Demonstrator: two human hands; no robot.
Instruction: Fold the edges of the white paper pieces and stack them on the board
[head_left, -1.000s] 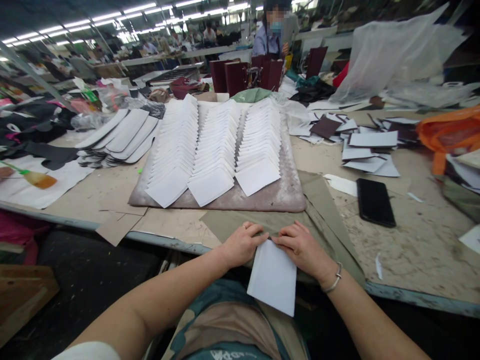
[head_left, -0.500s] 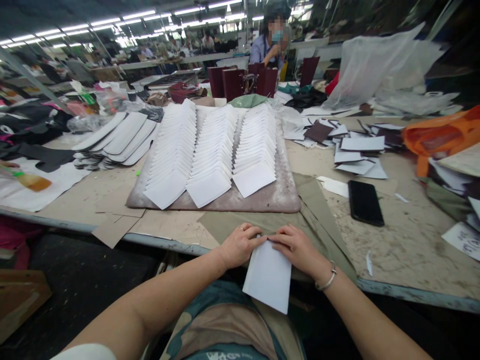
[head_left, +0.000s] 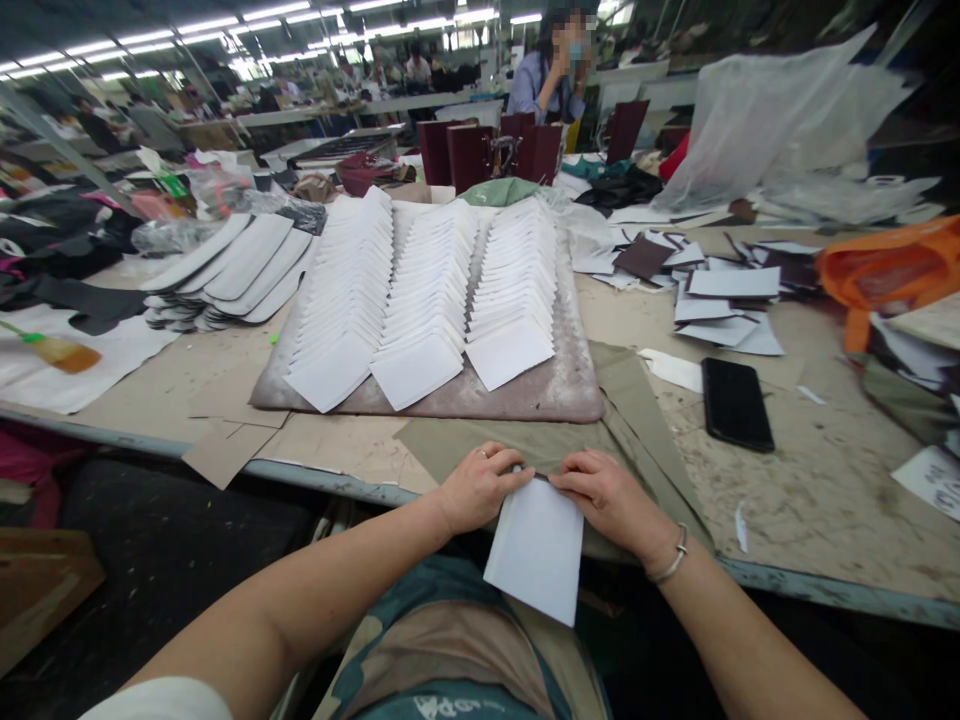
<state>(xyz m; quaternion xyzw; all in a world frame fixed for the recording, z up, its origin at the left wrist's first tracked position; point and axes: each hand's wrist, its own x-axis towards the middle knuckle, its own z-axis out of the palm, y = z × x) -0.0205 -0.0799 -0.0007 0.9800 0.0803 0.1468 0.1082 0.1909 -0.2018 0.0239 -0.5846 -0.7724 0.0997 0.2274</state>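
A white rectangular panel (head_left: 536, 555) lies at the table's front edge and hangs toward my lap. Along its far edge runs a narrow dark strip. My left hand (head_left: 484, 490) has its thumb and fingers pinched on the far left corner of the panel. At the far right corner, my right hand (head_left: 609, 502) is closed with its fingertips on the same edge. Olive-green cloth (head_left: 645, 450) lies under and beyond both hands. Just past it, a brown board (head_left: 525, 405) carries three overlapping rows of white panels (head_left: 510, 352).
A black phone (head_left: 737, 405) lies to the right, with loose white and dark pieces (head_left: 735, 283) behind it and an orange basket (head_left: 892, 265) at the far right. Stacked rounded panels (head_left: 251, 265) sit left. Maroon boxes (head_left: 472, 157) stand at the back, near a person (head_left: 534, 85).
My right fingers have shifted slightly right along the panel's far edge, so more of the dark strip shows between my hands. My left hand stays almost in place. The person behind has raised their hands.
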